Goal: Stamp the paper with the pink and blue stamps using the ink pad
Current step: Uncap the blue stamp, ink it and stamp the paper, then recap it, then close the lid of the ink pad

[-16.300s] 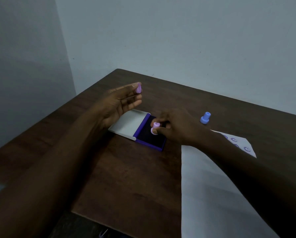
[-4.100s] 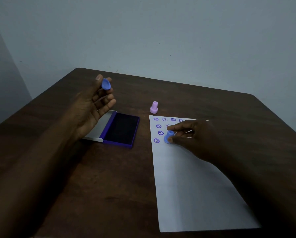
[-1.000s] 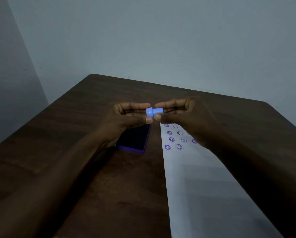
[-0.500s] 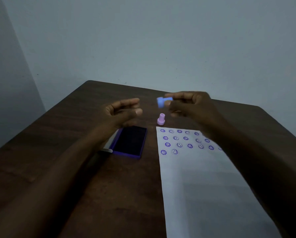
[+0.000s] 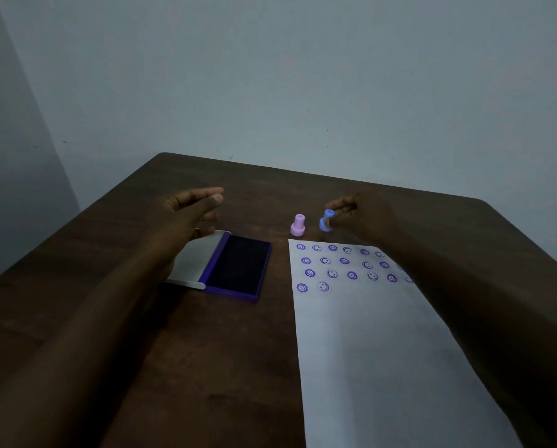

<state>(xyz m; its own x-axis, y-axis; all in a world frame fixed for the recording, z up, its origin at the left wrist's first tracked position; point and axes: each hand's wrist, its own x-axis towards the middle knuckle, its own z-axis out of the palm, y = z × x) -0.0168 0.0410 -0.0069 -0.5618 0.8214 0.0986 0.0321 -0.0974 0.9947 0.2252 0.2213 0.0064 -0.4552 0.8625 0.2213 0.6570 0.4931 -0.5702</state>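
My right hand (image 5: pixel 362 218) pinches the blue stamp (image 5: pixel 326 220) just beyond the paper's far edge, low over the table beside the pink stamp (image 5: pixel 297 225), which stands upright on the wood. The white paper (image 5: pixel 374 344) carries several rows of purple smiley and flower prints at its far end. The ink pad (image 5: pixel 238 268) lies open left of the paper, its grey lid (image 5: pixel 194 260) folded out to the left. My left hand (image 5: pixel 189 218) hovers above the lid, fingers apart, holding nothing.
The dark wooden table (image 5: pixel 206 367) meets a plain wall at the back and left. Its far edge runs behind the stamps, and its rounded right corner lies beyond my right arm.
My right hand has carried the capped blue stamp down and right, next to the pink stamp. My left hand has let go and drifted left over the ink pad lid.
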